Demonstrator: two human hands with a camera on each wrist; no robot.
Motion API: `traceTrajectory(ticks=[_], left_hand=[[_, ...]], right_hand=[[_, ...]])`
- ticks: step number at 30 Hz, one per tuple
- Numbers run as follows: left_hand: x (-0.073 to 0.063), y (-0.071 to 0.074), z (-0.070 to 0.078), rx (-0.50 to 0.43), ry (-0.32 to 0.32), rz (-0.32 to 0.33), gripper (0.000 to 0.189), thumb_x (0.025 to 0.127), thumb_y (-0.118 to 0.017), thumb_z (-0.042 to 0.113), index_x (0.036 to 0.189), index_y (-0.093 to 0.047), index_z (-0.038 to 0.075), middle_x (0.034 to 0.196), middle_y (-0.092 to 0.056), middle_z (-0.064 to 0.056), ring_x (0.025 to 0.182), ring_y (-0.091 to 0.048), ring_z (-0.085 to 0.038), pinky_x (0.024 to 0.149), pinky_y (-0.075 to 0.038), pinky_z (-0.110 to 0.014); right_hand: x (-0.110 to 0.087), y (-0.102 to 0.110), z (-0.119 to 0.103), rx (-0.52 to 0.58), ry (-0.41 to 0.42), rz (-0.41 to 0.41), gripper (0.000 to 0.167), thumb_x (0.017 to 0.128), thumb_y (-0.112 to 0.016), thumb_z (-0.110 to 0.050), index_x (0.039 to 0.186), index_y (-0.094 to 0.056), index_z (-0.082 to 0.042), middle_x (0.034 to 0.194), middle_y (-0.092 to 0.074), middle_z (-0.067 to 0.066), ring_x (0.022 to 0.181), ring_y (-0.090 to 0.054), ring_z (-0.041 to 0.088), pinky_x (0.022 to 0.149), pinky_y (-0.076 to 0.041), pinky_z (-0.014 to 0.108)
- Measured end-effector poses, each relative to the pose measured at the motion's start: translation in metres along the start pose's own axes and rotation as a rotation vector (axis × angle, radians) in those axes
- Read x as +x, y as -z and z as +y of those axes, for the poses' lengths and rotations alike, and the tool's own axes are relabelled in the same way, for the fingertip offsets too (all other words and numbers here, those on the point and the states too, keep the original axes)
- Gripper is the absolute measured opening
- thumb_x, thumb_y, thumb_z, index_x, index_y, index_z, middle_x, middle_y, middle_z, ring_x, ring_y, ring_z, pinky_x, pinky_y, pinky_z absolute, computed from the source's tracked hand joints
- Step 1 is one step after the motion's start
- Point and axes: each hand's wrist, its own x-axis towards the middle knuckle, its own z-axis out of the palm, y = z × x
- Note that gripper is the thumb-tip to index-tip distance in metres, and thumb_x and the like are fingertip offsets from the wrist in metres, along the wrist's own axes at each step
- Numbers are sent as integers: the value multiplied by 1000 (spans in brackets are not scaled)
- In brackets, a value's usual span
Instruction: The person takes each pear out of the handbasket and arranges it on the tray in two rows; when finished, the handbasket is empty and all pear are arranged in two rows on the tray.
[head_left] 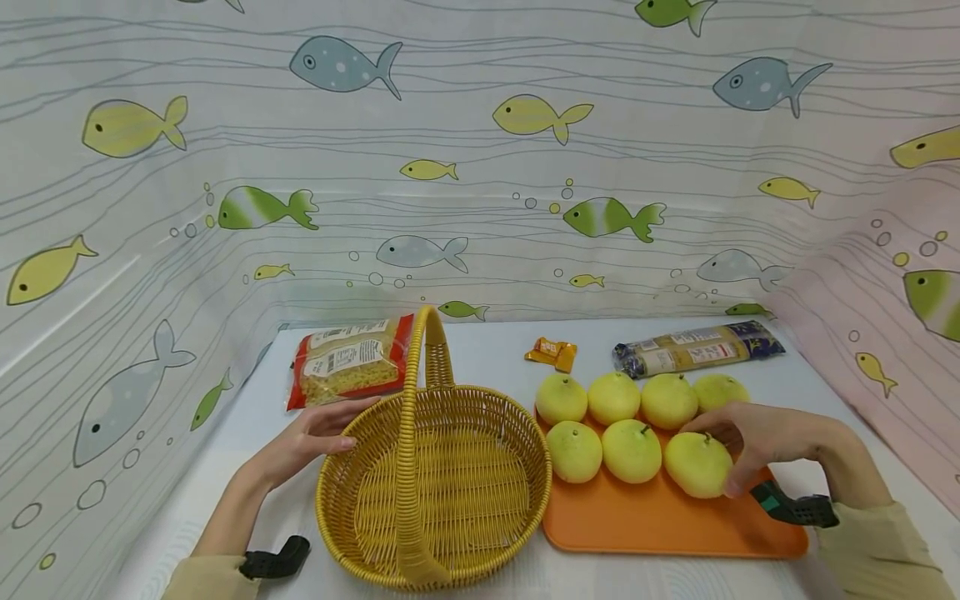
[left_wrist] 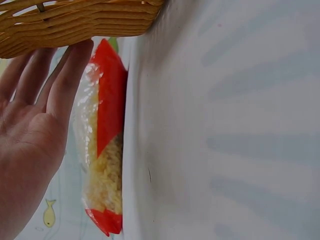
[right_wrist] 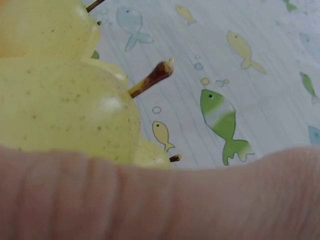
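Observation:
A woven wicker basket (head_left: pixel 450 483) with a tall handle stands in the middle of the head view. At its left rim is my left hand (head_left: pixel 311 442), the thumb tip over the edge. Seen from the left wrist, that hand's straight fingers (left_wrist: pixel 70 75) reach up to the basket's side (left_wrist: pixel 100 25). On the orange tray (head_left: pixel 637 525), my right hand (head_left: pixel 772 442) holds a yellow-green pear (head_left: pixel 697 467) between thumb and fingers. The pear's speckled skin and brown stem (right_wrist: pixel 152 77) fill much of the right wrist view. Several more pears (head_left: pixel 632 451) lie in two rows beside it.
Behind the basket lies a red-edged bag of pasta (head_left: pixel 348 362). A small orange wrapped packet (head_left: pixel 552 353) and a long clear package with dark ends (head_left: pixel 697 348) lie behind the tray. Fish-patterned sheeting (head_left: pixel 480 167) rises around the table's back and sides.

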Motion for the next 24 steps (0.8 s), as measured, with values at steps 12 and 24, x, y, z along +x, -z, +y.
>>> traceTrajectory(ticks=[12, 24], left_hand=[[-2, 0, 0, -5, 20, 4, 57, 96, -55, 10, 152, -42, 7, 152, -45, -21, 127, -58, -10, 98, -47, -25], [-1, -1, 1, -21, -1, 6, 57, 96, -55, 7, 152, -42, 7, 154, -42, -21, 130, -54, -9, 99, -47, -24]], right_hand=[[3, -1, -6, -53, -86, 64, 65, 77, -85, -15, 134, -59, 2, 130, -63, 16, 108, -62, -1, 86, -49, 17], [7, 0, -8, -113, -141, 86, 68, 77, -86, -19, 134, -58, 5, 127, -66, 12, 109, -64, 16, 87, -53, 24]])
